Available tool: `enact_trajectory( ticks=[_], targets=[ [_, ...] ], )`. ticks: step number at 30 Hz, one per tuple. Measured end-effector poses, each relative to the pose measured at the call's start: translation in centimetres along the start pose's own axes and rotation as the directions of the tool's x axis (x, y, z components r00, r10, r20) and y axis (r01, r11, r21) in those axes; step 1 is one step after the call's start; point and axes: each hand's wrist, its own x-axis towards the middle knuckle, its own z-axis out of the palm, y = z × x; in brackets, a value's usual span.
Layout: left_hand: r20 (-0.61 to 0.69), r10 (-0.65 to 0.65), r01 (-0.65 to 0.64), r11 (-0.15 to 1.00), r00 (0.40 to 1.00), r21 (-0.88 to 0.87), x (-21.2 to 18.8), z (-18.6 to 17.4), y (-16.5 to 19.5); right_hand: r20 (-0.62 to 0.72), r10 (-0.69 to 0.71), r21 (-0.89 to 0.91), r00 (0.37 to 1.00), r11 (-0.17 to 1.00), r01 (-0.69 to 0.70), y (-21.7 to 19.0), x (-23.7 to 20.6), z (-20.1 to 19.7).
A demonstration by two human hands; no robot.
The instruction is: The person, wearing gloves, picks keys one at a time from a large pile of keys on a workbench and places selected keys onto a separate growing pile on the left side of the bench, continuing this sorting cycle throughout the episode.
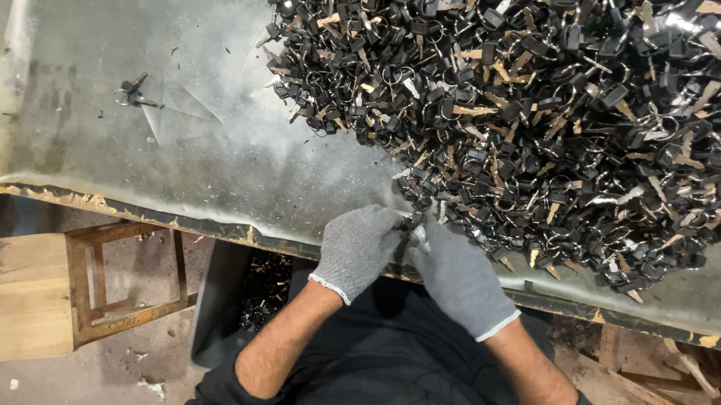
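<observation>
A: Location of small black key set (410,225)?

B: Pinched between both gloved hands at table edge, 6 o'clock of big key pile (553,114).

A: Left hand (359,249)?

B: Grey knit glove, fingers curled closed onto key set from 9 o'clock side.

A: Right hand (459,279)?

B: Same glove, fingers closed on key set from 3 o'clock side, touching left hand. Exact finger gap hidden.

A: Surroundings?

B: Worn grey table top (213,133), chipped front edge. Lone keys on ring (131,92) well apart at 10 o'clock. Wooden stool (41,290) at 8 o'clock, below table. Dark bin (239,300) holding more keys at 7 o'clock, under edge.
</observation>
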Motion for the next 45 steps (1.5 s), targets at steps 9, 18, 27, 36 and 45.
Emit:
enact_trajectory(
  ticks=[9,18,27,36,45],
  targets=[
    [0.066,-0.016,0.014,1.000,0.998,0.024,0.5,-0.1,0.4,0.009,0.005,-0.380,1.000,0.925,-0.001,-0.4,-0.7,0.1],
    [0.156,-0.007,0.012,0.999,0.988,-0.031,1.1,-1.0,1.0,-0.172,-0.221,-0.543,0.960,0.834,0.095,0.7,-0.9,0.5],
    [0.260,0.012,-0.034,0.996,0.966,0.080,1.3,-0.3,0.5,-0.167,-0.166,-0.556,0.972,0.830,0.046,0.2,-1.2,1.7],
    [0.090,-0.050,0.061,0.990,0.995,-0.126,0.3,-0.4,0.7,0.149,-0.069,0.054,0.986,0.997,0.061,2.6,-0.1,0.0],
    [0.004,0.195,-0.193,0.967,0.981,0.168,-0.8,1.4,-0.4,-0.099,0.052,-0.202,0.994,0.977,-0.071,-0.5,-0.7,0.7]
  ],
)
